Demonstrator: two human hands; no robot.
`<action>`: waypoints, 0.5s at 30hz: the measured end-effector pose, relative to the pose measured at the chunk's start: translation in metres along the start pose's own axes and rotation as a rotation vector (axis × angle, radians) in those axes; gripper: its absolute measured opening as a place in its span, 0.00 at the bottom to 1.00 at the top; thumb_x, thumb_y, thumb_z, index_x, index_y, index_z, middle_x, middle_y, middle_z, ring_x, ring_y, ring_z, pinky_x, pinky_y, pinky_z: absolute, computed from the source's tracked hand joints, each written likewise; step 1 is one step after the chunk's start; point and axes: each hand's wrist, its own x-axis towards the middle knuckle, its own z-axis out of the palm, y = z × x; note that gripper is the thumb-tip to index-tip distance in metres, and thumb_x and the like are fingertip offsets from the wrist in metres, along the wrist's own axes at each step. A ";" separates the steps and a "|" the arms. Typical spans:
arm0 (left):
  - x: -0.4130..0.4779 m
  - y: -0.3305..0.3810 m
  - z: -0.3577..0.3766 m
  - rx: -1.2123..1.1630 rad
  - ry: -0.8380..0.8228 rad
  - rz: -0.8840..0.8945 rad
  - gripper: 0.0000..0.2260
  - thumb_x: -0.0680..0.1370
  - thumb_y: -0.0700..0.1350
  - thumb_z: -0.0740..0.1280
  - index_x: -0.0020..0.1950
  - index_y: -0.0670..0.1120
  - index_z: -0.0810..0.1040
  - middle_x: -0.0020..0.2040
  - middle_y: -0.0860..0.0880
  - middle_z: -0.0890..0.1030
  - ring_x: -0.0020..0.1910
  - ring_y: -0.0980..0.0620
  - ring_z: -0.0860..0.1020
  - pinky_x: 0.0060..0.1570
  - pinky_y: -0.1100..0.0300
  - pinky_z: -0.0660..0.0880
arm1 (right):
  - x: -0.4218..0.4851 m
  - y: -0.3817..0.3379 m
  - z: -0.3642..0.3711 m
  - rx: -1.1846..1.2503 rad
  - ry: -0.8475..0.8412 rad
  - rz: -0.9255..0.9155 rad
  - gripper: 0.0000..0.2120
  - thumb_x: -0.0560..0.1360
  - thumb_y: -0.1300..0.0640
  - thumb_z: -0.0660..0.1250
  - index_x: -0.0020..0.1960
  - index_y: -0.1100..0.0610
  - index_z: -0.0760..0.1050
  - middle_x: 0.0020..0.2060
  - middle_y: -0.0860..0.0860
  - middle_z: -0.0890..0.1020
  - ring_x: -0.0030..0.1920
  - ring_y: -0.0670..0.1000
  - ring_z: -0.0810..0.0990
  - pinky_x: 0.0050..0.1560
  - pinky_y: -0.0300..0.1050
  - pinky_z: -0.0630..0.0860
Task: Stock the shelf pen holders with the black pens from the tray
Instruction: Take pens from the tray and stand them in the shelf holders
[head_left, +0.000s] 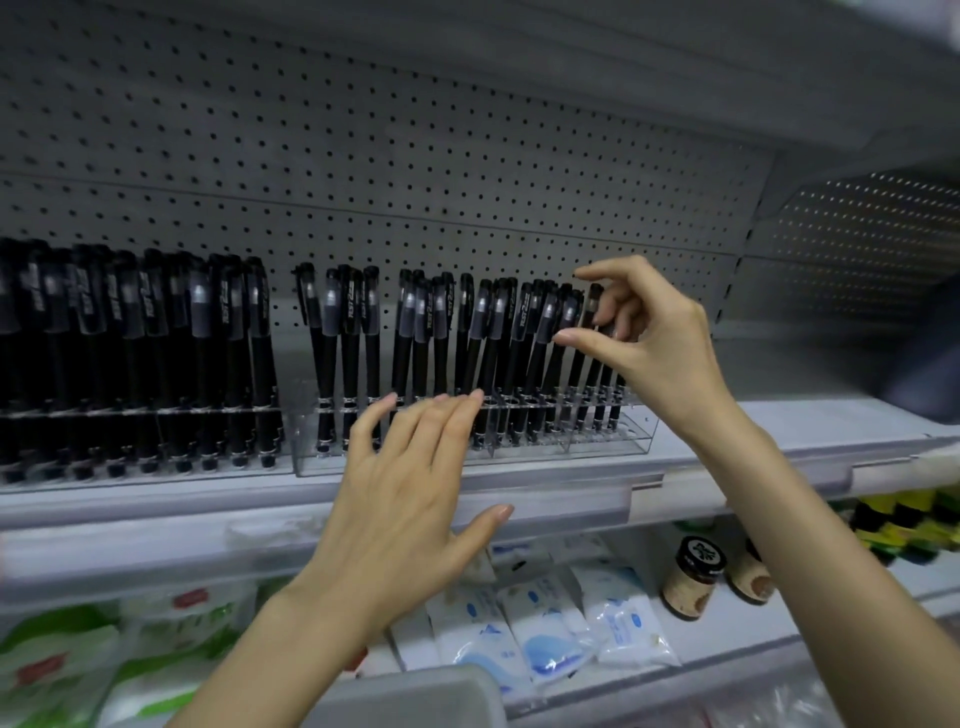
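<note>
Two clear acrylic pen holders stand on the shelf. The left holder (156, 415) is packed with black pens. The right holder (631, 441) has several upright black pens (374, 332) with gaps between them. My right hand (644, 343) pinches the top of a black pen (592, 306) standing at the holder's right end, thumb below and fingers curled around the cap. My left hand (410, 499) is spread with straight fingers, its fingertips touching the front of the right holder near its middle. The grey tray (415, 696) shows only as a rim at the bottom edge.
A grey pegboard (415, 156) backs the shelf. Below the shelf edge (156, 499) lie white and blue packets (545, 623), green and white packs (78, 660) at left, and two dark-lidded jars (693, 577) at right. Another shelf overhangs above.
</note>
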 end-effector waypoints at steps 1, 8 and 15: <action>0.001 0.001 -0.005 -0.036 -0.024 -0.013 0.33 0.77 0.65 0.54 0.74 0.43 0.65 0.66 0.49 0.73 0.66 0.52 0.68 0.69 0.48 0.55 | -0.003 -0.005 -0.001 -0.001 0.000 -0.004 0.20 0.67 0.54 0.76 0.56 0.51 0.74 0.36 0.51 0.75 0.34 0.51 0.71 0.38 0.36 0.70; -0.037 0.010 -0.045 -0.261 0.049 -0.046 0.27 0.79 0.61 0.55 0.75 0.48 0.62 0.72 0.52 0.66 0.72 0.56 0.61 0.73 0.53 0.49 | -0.049 -0.056 0.012 0.083 -0.068 -0.005 0.18 0.68 0.54 0.75 0.56 0.51 0.74 0.37 0.49 0.76 0.34 0.50 0.72 0.37 0.36 0.71; -0.217 -0.013 -0.049 -0.413 -0.029 -0.488 0.24 0.79 0.60 0.57 0.72 0.51 0.65 0.69 0.57 0.68 0.69 0.58 0.63 0.69 0.58 0.58 | -0.186 -0.089 0.092 0.360 -0.434 0.237 0.17 0.66 0.51 0.76 0.52 0.45 0.74 0.38 0.46 0.76 0.32 0.45 0.73 0.36 0.31 0.68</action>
